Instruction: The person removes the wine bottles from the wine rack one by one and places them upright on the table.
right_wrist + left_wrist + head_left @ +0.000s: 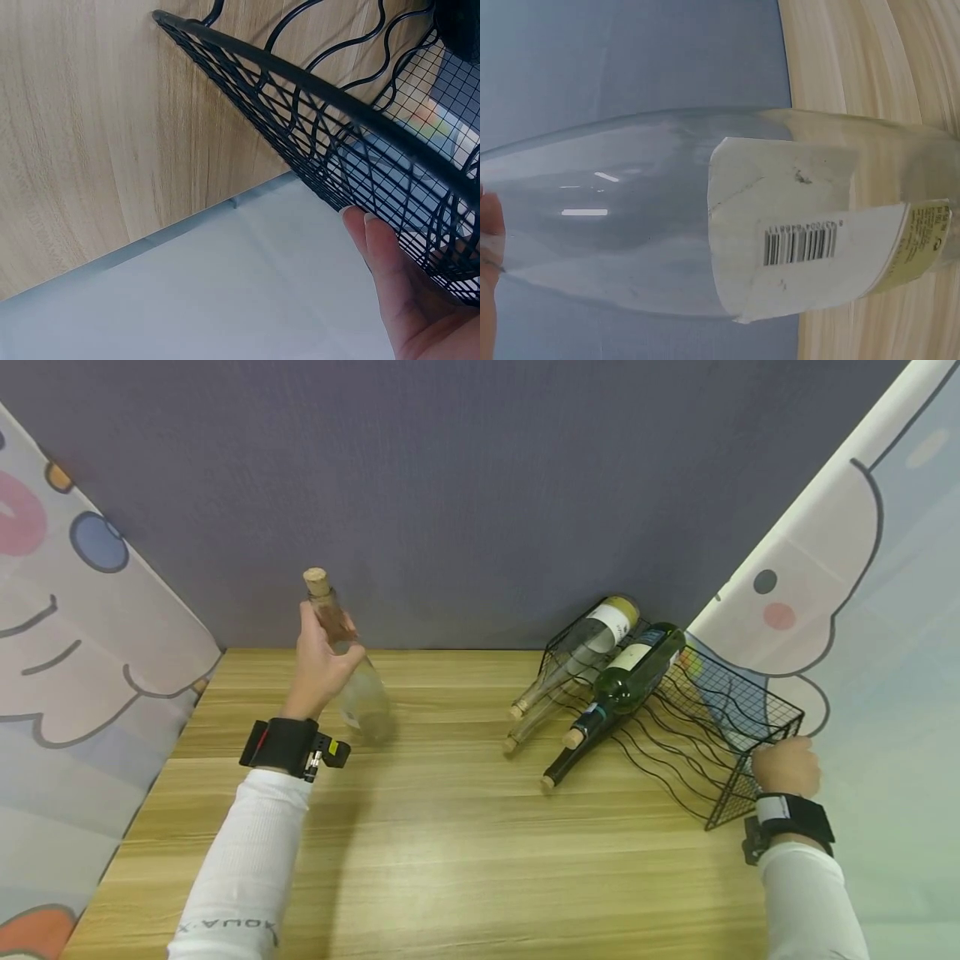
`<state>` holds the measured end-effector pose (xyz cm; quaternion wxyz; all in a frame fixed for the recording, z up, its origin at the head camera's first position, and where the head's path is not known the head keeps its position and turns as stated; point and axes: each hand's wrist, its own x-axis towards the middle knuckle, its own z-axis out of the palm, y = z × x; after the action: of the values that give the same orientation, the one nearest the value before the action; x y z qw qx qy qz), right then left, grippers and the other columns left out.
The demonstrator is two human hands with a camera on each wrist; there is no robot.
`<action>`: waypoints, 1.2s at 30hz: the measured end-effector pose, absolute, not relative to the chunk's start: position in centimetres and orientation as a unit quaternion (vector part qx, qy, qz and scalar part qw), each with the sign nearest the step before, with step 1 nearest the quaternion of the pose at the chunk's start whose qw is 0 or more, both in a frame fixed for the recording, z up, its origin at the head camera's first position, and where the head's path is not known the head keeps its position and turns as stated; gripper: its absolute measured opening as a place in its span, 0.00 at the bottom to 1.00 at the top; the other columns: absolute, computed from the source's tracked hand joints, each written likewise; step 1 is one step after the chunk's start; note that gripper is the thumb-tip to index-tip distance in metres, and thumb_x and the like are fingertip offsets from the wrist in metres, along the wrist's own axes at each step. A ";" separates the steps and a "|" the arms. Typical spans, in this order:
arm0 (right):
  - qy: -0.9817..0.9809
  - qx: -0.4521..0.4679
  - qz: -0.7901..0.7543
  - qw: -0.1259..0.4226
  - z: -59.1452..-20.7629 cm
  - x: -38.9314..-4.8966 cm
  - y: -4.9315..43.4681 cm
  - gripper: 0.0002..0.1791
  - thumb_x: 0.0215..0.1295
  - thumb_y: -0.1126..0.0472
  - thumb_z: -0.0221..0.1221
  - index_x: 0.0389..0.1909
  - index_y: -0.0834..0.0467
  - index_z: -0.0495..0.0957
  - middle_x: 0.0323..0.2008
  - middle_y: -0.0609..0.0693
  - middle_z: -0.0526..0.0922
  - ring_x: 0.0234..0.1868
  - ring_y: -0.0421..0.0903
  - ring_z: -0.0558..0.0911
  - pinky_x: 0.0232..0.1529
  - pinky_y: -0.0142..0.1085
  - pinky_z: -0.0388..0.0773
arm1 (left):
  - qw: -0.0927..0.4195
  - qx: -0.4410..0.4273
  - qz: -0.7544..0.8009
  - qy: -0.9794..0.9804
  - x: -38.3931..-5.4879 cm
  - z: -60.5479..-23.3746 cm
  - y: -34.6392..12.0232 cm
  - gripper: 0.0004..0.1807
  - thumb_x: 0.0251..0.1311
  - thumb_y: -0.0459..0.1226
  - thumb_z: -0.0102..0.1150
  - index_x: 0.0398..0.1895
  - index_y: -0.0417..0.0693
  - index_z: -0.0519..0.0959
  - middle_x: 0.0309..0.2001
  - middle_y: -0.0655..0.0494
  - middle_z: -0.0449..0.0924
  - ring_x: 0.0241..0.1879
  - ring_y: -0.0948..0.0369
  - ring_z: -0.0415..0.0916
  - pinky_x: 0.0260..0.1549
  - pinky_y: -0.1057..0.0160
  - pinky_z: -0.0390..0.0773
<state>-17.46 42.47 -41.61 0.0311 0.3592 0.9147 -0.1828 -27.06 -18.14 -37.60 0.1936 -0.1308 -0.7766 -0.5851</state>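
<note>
My left hand (318,660) grips a clear glass bottle (367,702) around its neck, below the cork (317,581). The bottle leans with its cork up and its base low over the table. In the left wrist view it bears a torn white label (780,232) with a barcode. At the far right, my right hand (787,767) holds the end panel of a black wire wine rack (738,689). In the right wrist view, fingertips (375,232) lie against the outside of the mesh, and part of the hand shows through it.
At the rack's left end lie corked bottles: an upper clear bottle (573,664) and a dark green bottle (630,677), others beneath them. Wavy wires (675,752) cross the rack. The wooden table (480,860) meets a grey back wall (450,510); printed cloth (847,568) hangs at both sides.
</note>
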 end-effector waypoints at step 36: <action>0.913 0.358 -0.187 0.049 -41.8 -17.7 42.9 0.38 0.71 0.56 0.42 0.65 0.85 0.44 0.57 0.88 0.61 0.57 0.81 0.67 0.52 0.64 0.73 | 0.272 -0.012 -0.566 -0.778 -28.0 -35.5 -23.3 0.25 0.52 0.22 0.48 0.48 0.57 0.59 0.36 0.63 0.68 0.38 0.67 0.67 0.43 0.68 0.64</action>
<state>-17.72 42.94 -41.76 0.0486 0.3581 0.9134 -0.1874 -28.04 -23.34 -35.47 0.2720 -0.0119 -0.7781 -0.5661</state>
